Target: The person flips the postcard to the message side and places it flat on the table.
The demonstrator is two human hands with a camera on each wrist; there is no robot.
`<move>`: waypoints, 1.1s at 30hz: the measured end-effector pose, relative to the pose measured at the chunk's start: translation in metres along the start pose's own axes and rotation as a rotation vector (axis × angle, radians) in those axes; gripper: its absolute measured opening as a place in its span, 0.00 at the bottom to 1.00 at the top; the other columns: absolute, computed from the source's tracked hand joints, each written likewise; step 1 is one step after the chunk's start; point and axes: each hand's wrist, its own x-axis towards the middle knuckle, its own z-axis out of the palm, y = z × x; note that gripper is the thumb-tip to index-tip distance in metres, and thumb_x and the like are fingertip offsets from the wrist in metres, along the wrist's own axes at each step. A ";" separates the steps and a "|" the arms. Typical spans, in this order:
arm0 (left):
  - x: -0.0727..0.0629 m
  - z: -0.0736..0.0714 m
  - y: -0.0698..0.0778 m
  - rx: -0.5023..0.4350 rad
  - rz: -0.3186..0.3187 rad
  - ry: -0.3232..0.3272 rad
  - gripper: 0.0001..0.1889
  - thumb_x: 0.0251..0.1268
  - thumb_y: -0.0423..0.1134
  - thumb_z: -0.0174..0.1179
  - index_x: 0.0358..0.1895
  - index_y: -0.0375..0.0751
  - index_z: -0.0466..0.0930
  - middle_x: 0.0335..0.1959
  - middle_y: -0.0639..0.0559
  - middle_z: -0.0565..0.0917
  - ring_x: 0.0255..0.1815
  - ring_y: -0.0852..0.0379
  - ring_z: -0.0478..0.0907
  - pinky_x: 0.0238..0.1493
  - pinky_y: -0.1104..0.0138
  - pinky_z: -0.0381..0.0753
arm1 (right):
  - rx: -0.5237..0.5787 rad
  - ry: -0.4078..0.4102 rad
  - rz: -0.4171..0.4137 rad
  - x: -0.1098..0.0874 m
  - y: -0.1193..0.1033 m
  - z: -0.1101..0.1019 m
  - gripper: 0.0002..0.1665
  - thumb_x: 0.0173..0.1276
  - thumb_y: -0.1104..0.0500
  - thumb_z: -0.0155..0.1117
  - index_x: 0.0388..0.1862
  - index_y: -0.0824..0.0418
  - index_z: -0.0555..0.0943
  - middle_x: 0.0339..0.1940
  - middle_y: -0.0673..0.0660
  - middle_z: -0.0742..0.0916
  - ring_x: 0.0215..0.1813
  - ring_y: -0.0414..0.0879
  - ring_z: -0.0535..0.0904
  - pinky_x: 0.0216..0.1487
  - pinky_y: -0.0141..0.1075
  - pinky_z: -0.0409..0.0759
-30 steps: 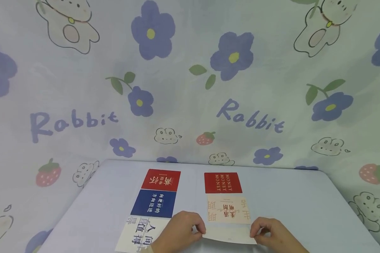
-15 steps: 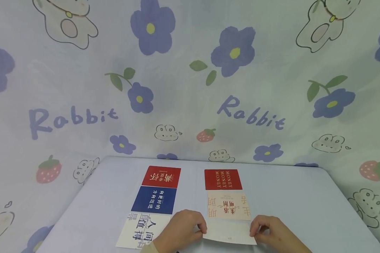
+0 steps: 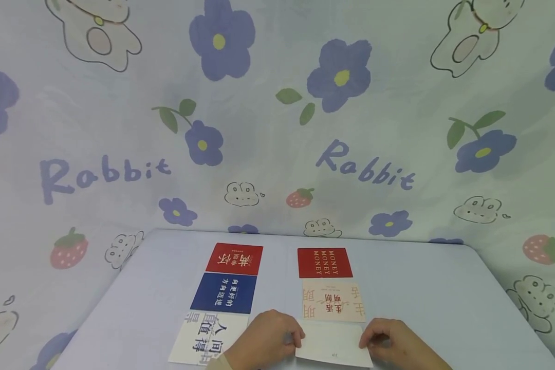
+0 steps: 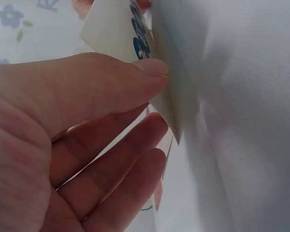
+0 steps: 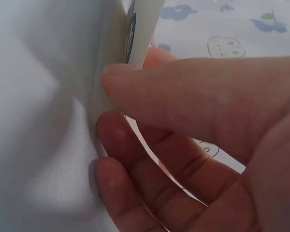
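Observation:
A cream-white card (image 3: 332,343) with a small mark near its front edge is held between my two hands in the head view. My left hand (image 3: 269,340) pinches its left edge between thumb and fingers. At the right edge, my right hand (image 3: 392,343) does the same. Blue print shows on the card's near-facing underside (image 4: 141,41) in the left wrist view, close over the white tabletop. Just beyond it lies a beige card (image 3: 334,300) with red characters, and behind that a red card (image 3: 325,262) lettered MONEY.
Left of my hands, a second column of cards lies on the white table (image 3: 421,277): a red one (image 3: 234,258), a blue one (image 3: 224,293) and a white one (image 3: 208,337) with dark characters, partly behind my left arm. A curtain (image 3: 268,128) with flowers and rabbits hangs behind.
Both hands have brought the card's front edge slightly down and nearer, so more of its blank face shows and a gap appears before the beige card. The other cards stay put.

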 end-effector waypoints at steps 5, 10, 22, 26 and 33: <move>0.000 0.002 -0.002 -0.006 0.011 -0.004 0.10 0.52 0.35 0.75 0.27 0.59 0.88 0.35 0.74 0.85 0.41 0.72 0.80 0.52 0.67 0.80 | 0.006 -0.001 -0.005 0.000 0.002 0.002 0.08 0.61 0.68 0.70 0.38 0.57 0.84 0.37 0.47 0.85 0.37 0.37 0.77 0.40 0.29 0.80; 0.001 0.004 -0.002 -0.026 -0.016 -0.037 0.10 0.52 0.34 0.74 0.26 0.59 0.87 0.34 0.74 0.84 0.39 0.73 0.78 0.51 0.67 0.79 | -0.051 0.010 -0.002 0.001 0.004 0.004 0.10 0.60 0.68 0.70 0.37 0.54 0.85 0.36 0.45 0.85 0.37 0.36 0.76 0.40 0.29 0.80; 0.002 0.009 -0.005 0.043 0.020 -0.070 0.10 0.52 0.35 0.74 0.33 0.59 0.90 0.37 0.72 0.82 0.41 0.72 0.77 0.51 0.68 0.82 | -0.159 -0.012 0.043 0.005 -0.001 0.004 0.13 0.60 0.67 0.71 0.37 0.49 0.88 0.37 0.45 0.81 0.39 0.35 0.74 0.45 0.27 0.79; 0.001 0.009 -0.005 0.070 0.049 -0.069 0.10 0.53 0.36 0.75 0.34 0.60 0.90 0.38 0.72 0.82 0.43 0.72 0.77 0.51 0.69 0.82 | -0.161 -0.011 0.051 0.005 -0.002 0.004 0.12 0.60 0.66 0.72 0.36 0.48 0.88 0.38 0.46 0.80 0.39 0.35 0.74 0.46 0.26 0.79; 0.001 0.008 -0.004 0.109 0.086 -0.095 0.09 0.55 0.36 0.74 0.36 0.58 0.91 0.40 0.69 0.83 0.41 0.72 0.77 0.50 0.71 0.82 | -0.190 -0.006 0.058 0.007 -0.002 0.005 0.12 0.60 0.65 0.73 0.35 0.47 0.88 0.39 0.45 0.80 0.41 0.35 0.73 0.47 0.26 0.79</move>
